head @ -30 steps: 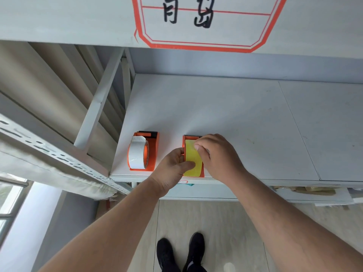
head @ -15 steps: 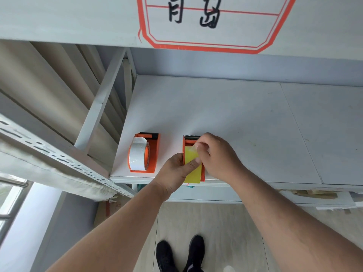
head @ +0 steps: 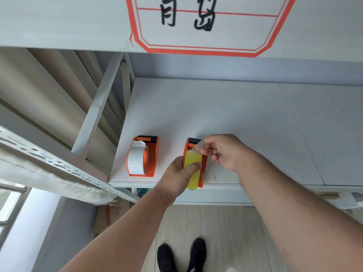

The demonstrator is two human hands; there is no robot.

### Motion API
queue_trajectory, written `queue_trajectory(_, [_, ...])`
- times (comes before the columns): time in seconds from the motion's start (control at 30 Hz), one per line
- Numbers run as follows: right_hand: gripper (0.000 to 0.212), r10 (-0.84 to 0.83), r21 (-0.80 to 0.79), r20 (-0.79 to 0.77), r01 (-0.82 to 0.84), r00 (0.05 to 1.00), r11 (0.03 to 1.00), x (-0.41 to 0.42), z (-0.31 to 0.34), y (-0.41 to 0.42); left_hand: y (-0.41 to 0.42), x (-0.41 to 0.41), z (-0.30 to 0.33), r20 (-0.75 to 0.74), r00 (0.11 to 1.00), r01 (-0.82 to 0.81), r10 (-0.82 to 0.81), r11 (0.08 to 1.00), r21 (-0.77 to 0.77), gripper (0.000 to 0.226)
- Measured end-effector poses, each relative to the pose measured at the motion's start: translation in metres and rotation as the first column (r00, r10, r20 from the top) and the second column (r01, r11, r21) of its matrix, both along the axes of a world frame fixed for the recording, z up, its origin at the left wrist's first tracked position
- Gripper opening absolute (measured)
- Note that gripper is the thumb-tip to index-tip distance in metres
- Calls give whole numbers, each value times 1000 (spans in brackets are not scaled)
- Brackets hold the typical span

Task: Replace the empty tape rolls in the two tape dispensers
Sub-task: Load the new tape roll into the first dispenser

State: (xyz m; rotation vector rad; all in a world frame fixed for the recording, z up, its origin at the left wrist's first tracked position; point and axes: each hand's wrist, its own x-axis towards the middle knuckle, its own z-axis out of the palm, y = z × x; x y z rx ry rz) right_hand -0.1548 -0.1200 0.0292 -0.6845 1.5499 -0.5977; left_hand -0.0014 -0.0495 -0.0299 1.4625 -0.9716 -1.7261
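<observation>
Two orange tape dispensers stand side by side near the front edge of a white shelf board (head: pixel 216 107). The left dispenser (head: pixel 152 154) carries a white tape roll (head: pixel 137 160). The right dispenser (head: pixel 204 160) carries a yellow tape roll (head: pixel 193 161). My left hand (head: pixel 180 177) grips the yellow roll and the dispenser from the near side, thumb on top of the roll. My right hand (head: pixel 224 152) pinches the clear free end of the tape (head: pixel 197 145) and holds it just short of the black cutter (head: pixel 194 140) at the dispenser's far end.
A white upper panel with a red frame and black characters (head: pixel 196 22) overhangs the shelf. A slanted metal brace (head: pixel 98 107) and a perforated rail (head: pixel 59 163) lie to the left. Below the shelf edge are floor tiles and black shoes (head: pixel 182 256). Flat papers (head: pixel 330 197) lie on a lower level at right.
My right hand has lifted off the yellow roll and pulled the tape's free end toward the cutter. My left hand has stayed on the roll.
</observation>
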Motion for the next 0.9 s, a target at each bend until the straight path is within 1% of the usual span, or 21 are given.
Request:
queue_trajectory(0.07, [25, -14, 6, 12, 14, 1000, 1000, -1, 3, 1, 1, -1, -2, 15, 1000, 1, -1, 1000, -9, 16])
queue_trajectory(0.13, [37, 29, 20, 40, -30, 999, 999, -2, 6, 1, 2, -1, -4, 20, 1000, 7, -7, 1000, -12, 30])
queue_trajectory(0.2, [49, 112, 17, 42, -113, 993, 993, -4, 9, 2, 2, 0, -5, 23, 1000, 12, -11, 1000, -12, 41])
queue_trajectory(0.23, [48, 157, 2, 36, -158, 987, 988, -5, 10, 3, 2, 0, -5, 23, 1000, 14, -14, 1000, -13, 42])
queue_trajectory(0.27, [42, 194, -21, 31, -193, 981, 981, -6, 10, 5, 2, 0, -5, 18, 1000, 13, -13, 1000, -16, 39])
queue_trajectory(0.33, [24, 229, -70, 10, -228, 973, 971, -6, 7, 8, 2, 0, -5, 9, 1000, 6, -6, 1000, -20, 34])
queue_trajectory(0.37, [17, 234, -86, -15, -235, 972, 968, -6, 6, 10, 2, 0, -5, 11, 1000, 4, -4, 1000, -22, 36])
queue_trajectory(0.4, [14, 236, -94, -49, -239, 971, 966, -6, 4, 12, 2, 0, -6, 15, 1000, 4, -3, 1000, -20, 41])
queue_trajectory(0.47, [14, 222, -89, -89, -230, 971, 969, -5, 4, 14, 3, -1, -6, 13, 1000, 6, -6, 1000, -16, 43])
queue_trajectory(0.53, [16, 193, -81, -60, -197, 979, 977, -5, 5, 15, 3, 0, -7, 7, 1000, 6, -5, 1000, -20, 33])
queue_trajectory(0.63, [36, 144, -109, -5, -144, 990, 984, -7, 6, 18, 2, 0, -7, -12, 1000, -11, 11, 1000, -14, 22])
queue_trajectory(0.7, [41, 96, -152, 15, -92, 995, 984, -9, 4, 23, 3, -2, -6, -8, 999, -37, 37, 999, -10, 28])
queue_trajectory(0.73, [37, 93, -196, -1, -91, 996, 976, -11, 3, 27, 3, -2, -6, 2, 999, -49, 49, 999, -10, 34])
queue_trajectory(0.8, [16, 150, -325, -97, -174, 984, 930, -15, -1, 36, 4, -3, -8, 20, 998, -64, 65, 998, -19, 42])
queue_trajectory(0.83, [13, 209, -377, -158, -254, 965, 891, -18, -3, 41, 5, -4, -8, 23, 997, -70, 70, 997, -26, 46])
queue_trajectory(0.9, [28, 337, -402, -284, -430, 898, 808, -21, -9, 47, 5, -4, -8, 28, 997, -71, 71, 997, -25, 52])
